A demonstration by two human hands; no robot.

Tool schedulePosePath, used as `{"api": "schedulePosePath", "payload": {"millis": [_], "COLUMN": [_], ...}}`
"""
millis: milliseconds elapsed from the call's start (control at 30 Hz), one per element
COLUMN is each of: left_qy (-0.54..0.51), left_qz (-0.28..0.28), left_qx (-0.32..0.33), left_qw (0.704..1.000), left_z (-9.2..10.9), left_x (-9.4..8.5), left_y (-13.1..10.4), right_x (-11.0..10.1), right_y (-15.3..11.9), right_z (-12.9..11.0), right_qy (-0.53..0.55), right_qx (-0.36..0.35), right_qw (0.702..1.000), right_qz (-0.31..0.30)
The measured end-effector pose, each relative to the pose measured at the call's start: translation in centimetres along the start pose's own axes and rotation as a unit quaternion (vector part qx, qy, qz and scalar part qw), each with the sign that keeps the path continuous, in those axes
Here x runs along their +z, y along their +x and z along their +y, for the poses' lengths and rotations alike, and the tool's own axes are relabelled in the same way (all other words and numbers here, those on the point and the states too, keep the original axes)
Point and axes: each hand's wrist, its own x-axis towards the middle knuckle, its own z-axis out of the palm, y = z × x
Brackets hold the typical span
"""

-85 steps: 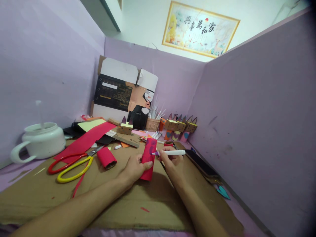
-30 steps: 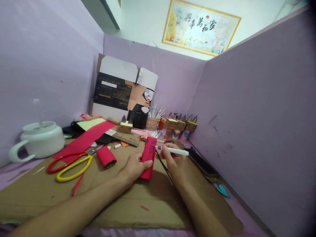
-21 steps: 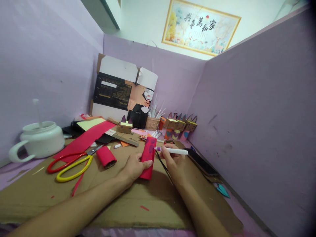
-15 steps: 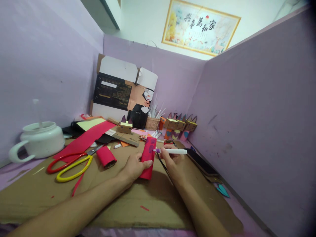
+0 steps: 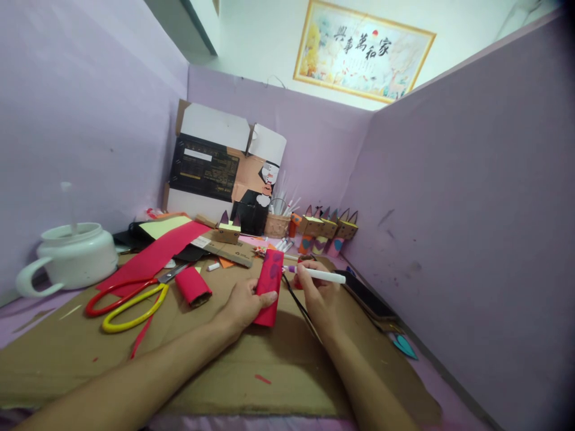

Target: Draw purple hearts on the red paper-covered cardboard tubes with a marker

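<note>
My left hand (image 5: 248,301) is closed round the lower part of a red paper-covered tube (image 5: 272,275), thumb across its front. Purple marker patches show on the tube's upper half. In my right hand (image 5: 317,290) is a white marker (image 5: 326,275) with a purple tip end, held like a pen. Its tip is close to the tube's right edge; whether it touches I cannot tell. Left of the tube lies a shorter red roll (image 5: 193,286), with a white marker cap (image 5: 214,266) behind it. Another red roll (image 5: 300,280) is partly hidden behind my right hand.
Scissors (image 5: 128,305) with red and yellow handles lie at left near a white pot (image 5: 78,254). A phone (image 5: 368,296) lies at right. Behind are red paper (image 5: 157,254), a basket (image 5: 277,226) of sticks, and several eared cardboard figures (image 5: 329,226). Cardboard (image 5: 215,371) covers the table.
My right hand has moved the marker slightly right, and its tip has come off the purple patch toward the tube's edge. My left hand keeps its hold on the tube.
</note>
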Motion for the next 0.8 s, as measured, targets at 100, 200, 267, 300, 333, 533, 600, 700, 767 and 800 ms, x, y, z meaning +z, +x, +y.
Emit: {"api": "schedulePosePath", "payload": {"millis": [100,200,267,300,333,533,600,700,767,800], "left_qy": [-0.001,-0.003,-0.004,-0.003,0.0,0.022,0.022,0.024,0.024,0.024], "left_qz": [0.0,0.0,0.001,0.001,0.0,0.002,-0.001,0.0,0.001,0.0], "left_qx": [0.001,0.0,0.0,0.0,0.001,0.015,0.016,0.016,0.017,0.018], "left_qw": [1.0,1.0,1.0,1.0,1.0,1.0,1.0,1.0,1.0,1.0], "left_z": [0.15,0.18,0.13,0.08,0.03,-0.25,-0.32,-0.36,-0.35,-0.33], "left_x": [0.07,0.11,0.09,0.07,0.04,-0.15,-0.18,-0.18,-0.16,-0.15], "left_y": [-0.13,-0.21,-0.21,-0.19,-0.17,0.02,0.07,0.1,0.07,0.05], "right_x": [0.05,0.08,0.08,0.08,0.08,0.13,0.14,0.13,0.1,0.08], "right_y": [0.01,-0.05,-0.08,-0.08,-0.08,0.03,0.04,0.02,-0.01,-0.03], "right_z": [0.08,0.11,0.13,0.15,0.16,0.33,0.36,0.32,0.23,0.17], "right_qy": [-0.008,-0.014,-0.019,-0.022,-0.024,-0.028,-0.032,-0.046,-0.059,-0.064], "right_qx": [-0.001,-0.007,-0.006,-0.006,-0.006,0.003,0.006,0.005,0.004,0.004], "right_qw": [1.0,1.0,1.0,1.0,1.0,0.999,0.999,0.999,0.998,0.998], "right_qz": [-0.009,-0.012,-0.015,-0.017,-0.019,-0.017,-0.014,-0.014,-0.014,-0.016]}}
